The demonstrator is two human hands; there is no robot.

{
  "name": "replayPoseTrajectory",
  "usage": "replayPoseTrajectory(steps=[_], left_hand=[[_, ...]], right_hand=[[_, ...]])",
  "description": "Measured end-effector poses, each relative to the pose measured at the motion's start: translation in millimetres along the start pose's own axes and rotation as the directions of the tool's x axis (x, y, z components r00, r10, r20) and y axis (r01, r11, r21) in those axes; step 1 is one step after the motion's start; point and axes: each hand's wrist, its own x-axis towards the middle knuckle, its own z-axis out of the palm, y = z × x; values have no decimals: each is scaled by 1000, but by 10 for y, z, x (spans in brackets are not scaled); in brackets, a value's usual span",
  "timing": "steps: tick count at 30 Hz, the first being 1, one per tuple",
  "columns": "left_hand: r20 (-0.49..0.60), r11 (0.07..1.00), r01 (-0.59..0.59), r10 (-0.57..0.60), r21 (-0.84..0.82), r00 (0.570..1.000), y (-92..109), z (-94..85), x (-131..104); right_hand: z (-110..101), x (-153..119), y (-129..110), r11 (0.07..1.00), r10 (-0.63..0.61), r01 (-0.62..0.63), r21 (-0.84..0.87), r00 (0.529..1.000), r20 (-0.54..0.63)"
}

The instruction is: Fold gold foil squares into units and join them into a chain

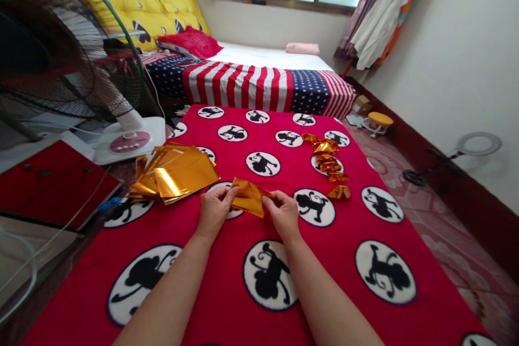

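Observation:
A sheet of gold foil paper (250, 198), seemingly folded, is stretched between my two hands just above the red cloth. My left hand (216, 206) pinches its left end between thumb and fingers. At the opposite end, my right hand (283, 211) grips the paper the same way. Beyond my left hand lies a fanned stack of flat gold foil sheets (186, 173). To the right, several folded gold foil pieces (327, 162) sit in a loose curved row on the cloth.
The red cloth (324, 281) with monkey prints covers the surface before me. An electric fan (130, 140) stands at the left beside a red panel (57, 181). A bed (251, 86) is at the back. A yellow stool (380, 119) stands on the floor at right.

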Motion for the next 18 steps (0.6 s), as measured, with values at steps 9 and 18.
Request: replayPoseTrajectory(steps=[9,18], left_hand=[[5,1000,2,-2,-9,1000,7,-2,2],[17,1000,3,-3,23,1000,-15,-1,14]], right_hand=[[-3,2,19,1000,-6,7,-5,1000,6],[-28,-10,-3,998,-64,64,12,998,-12]])
